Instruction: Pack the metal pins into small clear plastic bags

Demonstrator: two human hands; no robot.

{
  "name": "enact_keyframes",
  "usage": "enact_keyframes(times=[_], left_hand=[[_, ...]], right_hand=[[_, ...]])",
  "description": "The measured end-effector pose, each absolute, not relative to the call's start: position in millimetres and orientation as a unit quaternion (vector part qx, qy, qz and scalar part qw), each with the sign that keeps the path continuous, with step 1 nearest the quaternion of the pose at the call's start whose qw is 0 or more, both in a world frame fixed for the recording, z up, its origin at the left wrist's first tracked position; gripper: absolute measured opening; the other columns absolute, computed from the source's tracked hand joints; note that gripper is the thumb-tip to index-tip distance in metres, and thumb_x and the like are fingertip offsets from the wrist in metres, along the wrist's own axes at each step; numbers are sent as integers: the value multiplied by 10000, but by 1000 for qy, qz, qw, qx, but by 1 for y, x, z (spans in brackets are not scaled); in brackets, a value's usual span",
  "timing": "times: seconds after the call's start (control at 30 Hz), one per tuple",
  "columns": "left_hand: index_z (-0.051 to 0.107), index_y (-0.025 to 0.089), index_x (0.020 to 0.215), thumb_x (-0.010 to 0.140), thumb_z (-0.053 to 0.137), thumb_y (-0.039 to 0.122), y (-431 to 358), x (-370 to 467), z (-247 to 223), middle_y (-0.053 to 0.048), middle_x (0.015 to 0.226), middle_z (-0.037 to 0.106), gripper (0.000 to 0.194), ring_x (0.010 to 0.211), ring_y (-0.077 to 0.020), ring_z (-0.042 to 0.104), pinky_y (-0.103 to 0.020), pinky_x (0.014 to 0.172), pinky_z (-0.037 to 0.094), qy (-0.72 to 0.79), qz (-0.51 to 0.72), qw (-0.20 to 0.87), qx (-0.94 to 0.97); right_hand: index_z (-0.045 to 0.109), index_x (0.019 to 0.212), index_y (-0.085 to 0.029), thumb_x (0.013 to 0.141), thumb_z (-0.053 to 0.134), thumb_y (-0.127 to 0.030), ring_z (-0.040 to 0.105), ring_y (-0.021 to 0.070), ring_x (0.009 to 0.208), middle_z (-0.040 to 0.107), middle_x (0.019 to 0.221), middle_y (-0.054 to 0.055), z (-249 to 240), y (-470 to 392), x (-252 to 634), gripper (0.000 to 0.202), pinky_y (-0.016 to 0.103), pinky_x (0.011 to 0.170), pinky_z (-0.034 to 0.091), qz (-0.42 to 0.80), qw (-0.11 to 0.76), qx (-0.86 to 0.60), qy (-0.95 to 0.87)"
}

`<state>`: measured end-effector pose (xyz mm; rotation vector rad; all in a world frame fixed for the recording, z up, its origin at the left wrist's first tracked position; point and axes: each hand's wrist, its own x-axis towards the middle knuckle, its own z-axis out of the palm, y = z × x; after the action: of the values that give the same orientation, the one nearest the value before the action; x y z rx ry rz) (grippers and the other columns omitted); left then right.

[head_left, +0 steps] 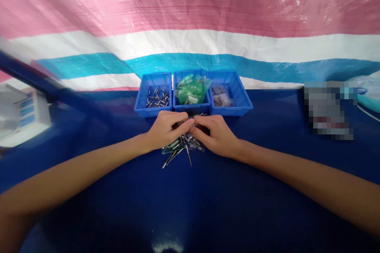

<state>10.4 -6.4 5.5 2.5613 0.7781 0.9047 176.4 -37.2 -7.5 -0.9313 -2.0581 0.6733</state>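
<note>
My left hand [169,128] and my right hand [215,133] meet over a small pile on the blue table, thumbs and fingertips closed and almost touching. Whatever they pinch is mostly covered by the fingers, and I cannot make it out. Under and in front of them lie several loose pop rivets [188,154] with long thin stems. Small clear plastic bags [197,144] are mixed in, and a dark green packet [169,147] sits beneath my left hand. Parts of the pile are hidden by both hands.
Three blue bins stand side by side behind my hands: the left bin [142,104] holds rivets, the middle bin [191,108] green bags [191,87], the right bin [245,102] clear packets [221,97]. A white device [26,114] stands left; a blurred-out object [328,112] lies right.
</note>
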Motion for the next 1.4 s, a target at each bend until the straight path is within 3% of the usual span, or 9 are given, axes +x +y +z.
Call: enact_keyframes(times=[0.93,1.17,1.4], left_hand=[[383,132,464,842,479,230,-8,10,4,72,413,246,401,373,-17,248,-159,395,216,253,347,133,893],[410,136,496,852,458,224,-7,11,5,68,428,299,370,380,-18,295,-155,402,240,249,321,134,904],[438,137,499,856,456,222,-9,9,7,63,416,333,368,377,-23,308,-160,404,252,246,348,106,898]], right_hand=[[411,590,-157,828,428,-218,356,64,474,408,518,-38,-9,-38,178,247,201,490,254,241,369,-351,-826],[465,610,-145,829,426,-213,379,69,473,429,516,-31,-8,-38,178,233,204,493,259,240,362,-358,-827],[418,588,-155,841,442,-213,342,57,466,381,514,-48,-7,-39,177,261,198,478,247,242,385,-348,-820]])
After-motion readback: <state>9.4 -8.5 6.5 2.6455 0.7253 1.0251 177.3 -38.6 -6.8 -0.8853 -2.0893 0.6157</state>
